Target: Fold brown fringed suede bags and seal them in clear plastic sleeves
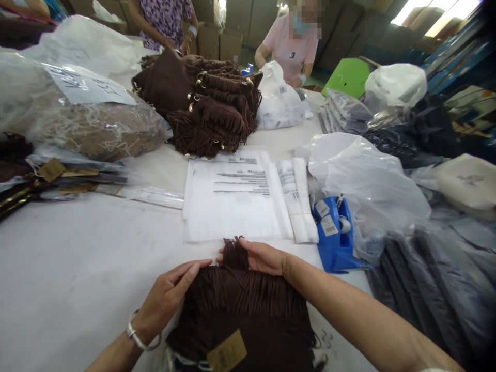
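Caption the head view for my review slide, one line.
Right hand holding a strip at the top of a tagged, fringed brown item, left hand at its edge.

The fringed item is showing dark brown, its tag tan; the tape dispenser is showing blue, the surface white. A top is bearing a purple pattern; a shirt is showing pink.
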{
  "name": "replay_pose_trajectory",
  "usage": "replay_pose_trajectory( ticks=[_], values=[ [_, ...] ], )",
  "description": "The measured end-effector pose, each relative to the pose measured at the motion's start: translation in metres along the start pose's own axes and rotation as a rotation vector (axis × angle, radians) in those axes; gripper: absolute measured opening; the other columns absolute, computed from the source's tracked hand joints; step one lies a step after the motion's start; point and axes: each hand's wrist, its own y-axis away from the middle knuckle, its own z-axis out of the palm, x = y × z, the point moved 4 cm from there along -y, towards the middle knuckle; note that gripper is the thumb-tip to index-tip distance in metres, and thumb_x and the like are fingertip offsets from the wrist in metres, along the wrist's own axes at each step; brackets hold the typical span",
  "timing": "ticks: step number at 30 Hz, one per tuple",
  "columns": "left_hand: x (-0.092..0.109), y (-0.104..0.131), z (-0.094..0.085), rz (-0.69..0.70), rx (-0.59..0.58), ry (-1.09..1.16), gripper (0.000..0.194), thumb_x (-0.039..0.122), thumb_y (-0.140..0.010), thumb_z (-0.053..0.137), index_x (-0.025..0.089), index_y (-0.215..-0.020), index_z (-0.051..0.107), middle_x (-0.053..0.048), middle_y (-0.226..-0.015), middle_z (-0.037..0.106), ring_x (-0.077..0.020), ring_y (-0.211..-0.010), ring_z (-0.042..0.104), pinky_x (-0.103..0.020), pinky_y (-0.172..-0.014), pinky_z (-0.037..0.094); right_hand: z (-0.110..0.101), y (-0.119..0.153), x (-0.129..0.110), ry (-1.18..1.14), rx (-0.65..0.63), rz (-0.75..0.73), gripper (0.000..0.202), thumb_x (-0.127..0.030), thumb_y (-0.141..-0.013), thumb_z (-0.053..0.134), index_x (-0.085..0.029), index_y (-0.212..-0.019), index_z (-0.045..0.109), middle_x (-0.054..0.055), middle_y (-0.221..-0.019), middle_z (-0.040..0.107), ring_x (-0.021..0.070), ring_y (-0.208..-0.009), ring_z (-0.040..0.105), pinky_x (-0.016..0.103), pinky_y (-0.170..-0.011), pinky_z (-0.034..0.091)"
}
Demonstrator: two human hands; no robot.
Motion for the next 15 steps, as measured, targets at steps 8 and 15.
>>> replay_pose_trajectory(
  ticks=[8,15],
  values=[
    [0.015,-0.006,-0.015,0.069,0.225,-0.145,0.044,0.052,-0.086,0.047,0.023,-0.114,0.062,-0.001,-0.122,0.062,-0.0222,-0.119,0.051,-0.037,-0.109,0.031,0.054,0.044,0.02,1.332,-0.108,-0.356,0.067,-0.046,-0.088,0.052,-0.019,-0.144,0.027,0.01,-0.149,0.025,0.0227,-0.14,0.012,0.041,-0.114,0.008],
    [0.056,-0.015,-0.009,0.256,0.27,-0.351,0.045,0.053,-0.086,0.044,0.021,-0.114,0.062,-0.003,-0.121,0.062,-0.0222,-0.115,0.054,-0.035,-0.106,0.036,0.098,0.08,0.007,1.258,0.087,-0.582,0.044,-0.034,-0.092,0.048,-0.02,-0.134,0.046,0.008,-0.138,0.047,0.0202,-0.135,0.029,0.042,-0.114,0.014]
  ],
)
